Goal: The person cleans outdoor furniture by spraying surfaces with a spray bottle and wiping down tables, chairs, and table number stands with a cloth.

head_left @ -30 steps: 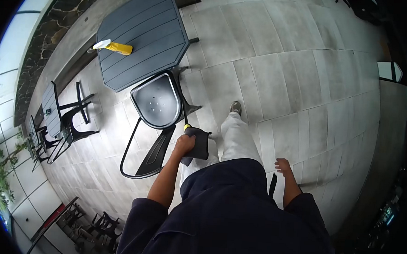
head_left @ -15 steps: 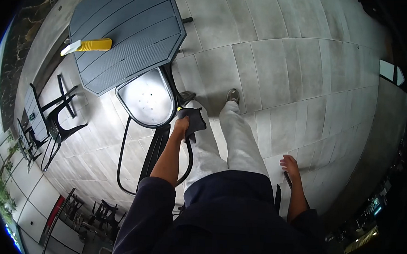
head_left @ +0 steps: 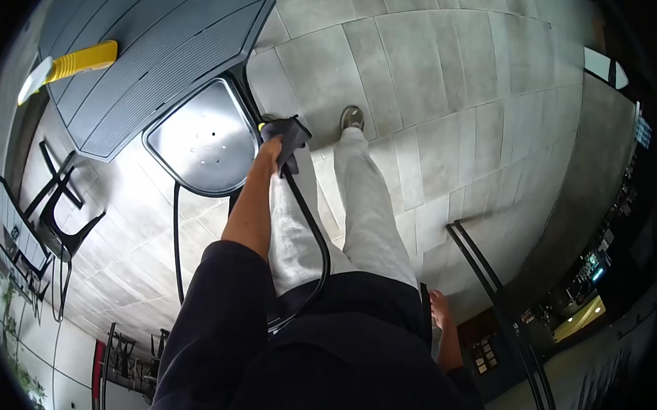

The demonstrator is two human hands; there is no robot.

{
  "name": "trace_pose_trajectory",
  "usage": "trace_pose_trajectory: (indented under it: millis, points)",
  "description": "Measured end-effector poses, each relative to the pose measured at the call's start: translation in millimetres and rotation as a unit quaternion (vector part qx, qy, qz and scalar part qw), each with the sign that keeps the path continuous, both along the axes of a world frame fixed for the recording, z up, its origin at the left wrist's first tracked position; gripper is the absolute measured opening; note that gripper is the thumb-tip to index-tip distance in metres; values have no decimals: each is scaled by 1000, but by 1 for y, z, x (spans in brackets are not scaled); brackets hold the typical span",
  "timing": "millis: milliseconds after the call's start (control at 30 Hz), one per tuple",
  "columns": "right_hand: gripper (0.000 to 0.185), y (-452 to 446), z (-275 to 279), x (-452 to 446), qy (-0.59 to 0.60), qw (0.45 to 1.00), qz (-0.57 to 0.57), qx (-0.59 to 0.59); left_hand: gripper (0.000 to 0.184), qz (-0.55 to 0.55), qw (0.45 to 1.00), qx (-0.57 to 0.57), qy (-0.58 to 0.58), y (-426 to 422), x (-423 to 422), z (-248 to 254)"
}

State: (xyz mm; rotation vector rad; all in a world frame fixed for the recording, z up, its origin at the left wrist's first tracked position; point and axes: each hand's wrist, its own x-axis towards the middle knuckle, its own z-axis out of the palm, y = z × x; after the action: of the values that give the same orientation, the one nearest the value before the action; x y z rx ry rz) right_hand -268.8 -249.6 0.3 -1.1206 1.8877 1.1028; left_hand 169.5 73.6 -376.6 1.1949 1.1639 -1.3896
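Head view: right hand (head_left: 439, 309) nearer shirt (head_left: 365, 355); left hand (head_left: 271, 150) still grips cloth (head_left: 293, 137).

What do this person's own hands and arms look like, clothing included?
The left hand and right hand are bare, without gloves. Loose, plain, dark navy fabric sleeves end around the elbows, leaving both forearms uncovered; no marking shows on them.

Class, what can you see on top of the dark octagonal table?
A yellow bottle with a white top is on the table. The bottle covers the surface directly beneath it, so that patch cannot be seen.
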Motion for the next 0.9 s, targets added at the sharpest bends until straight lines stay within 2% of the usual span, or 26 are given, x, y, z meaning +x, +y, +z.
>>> trace_pose_trajectory:
  millis: [33, 100, 167, 233, 267, 300, 400, 433, 500, 533, 567, 633, 667, 700, 767, 800, 833, 900]
  points:
    - [35, 8, -4, -4, -34, 999, -17, 20, 43, -13, 1000, -7, -3, -6, -9, 23]
    - [33, 13, -24, -15, -79, 996, -17, 28, 48, -67, 997, 31, -38, -27, -17, 110]
    - [31, 5, -38, -11, -130, 991, -10, 39, 51, -61, 994, -22, -84, -25, -64, 115]
    - [33, -12, -58, 12, -224, 959, 152, 86, 58, -169, 975, -86, -112, -17, -97, 114]
    - [37, -23, -75, 15, -200, 977, 44, 50, 59, -211, 965, -85, -133, -23, -92, 164]
    - [37, -35, -85, 27, -221, 972, 57, 57, 59, -251, 953, -81, -152, -29, -87, 218]
    - [40, -70, -111, 86, -313, 946, 83, 34, 58, -505, 822, -134, -226, -19, -108, 270]
    - [41, -82, -117, 98, -341, 935, 95, 28, 58, -491, 832, -113, -234, -13, -122, 298]
    - [45, -108, -133, 115, -397, 912, 100, 35, 51, -623, 681, 50, -381, 6, -150, 355]
    - [46, -120, -142, 124, -392, 913, 109, 33, 44, -621, 668, 101, -398, 21, -163, 365]
    - [47, -126, -149, 132, -385, 915, 117, 29, 40, -597, 651, 90, -460, 41, -172, 368]
    - [48, -136, -158, 146, -375, 910, 169, 49, 39, -547, 568, 102, -606, 73, -191, 376]
    - [49, -133, -156, 154, -359, 909, 206, 48, 39, -561, 561, 125, -595, 78, -194, 391]
    - [49, -127, -156, 162, -364, 905, 216, 55, 38, -535, 519, 118, -657, 87, -196, 383]
    - [47, -111, -146, 176, -369, 898, 229, 67, 36, -536, 493, 110, -676, 88, -199, 385]
    - [47, -104, -140, 182, -373, 895, 237, 66, 36, -492, 473, 107, -724, 93, -202, 376]
    - [46, -94, -135, 191, -396, 881, 244, 82, 38, -459, 469, 114, -746, 92, -204, 383]
    - [45, -70, -126, 204, -419, 865, 259, 98, 42, -340, 537, 150, -757, 103, -219, 397]
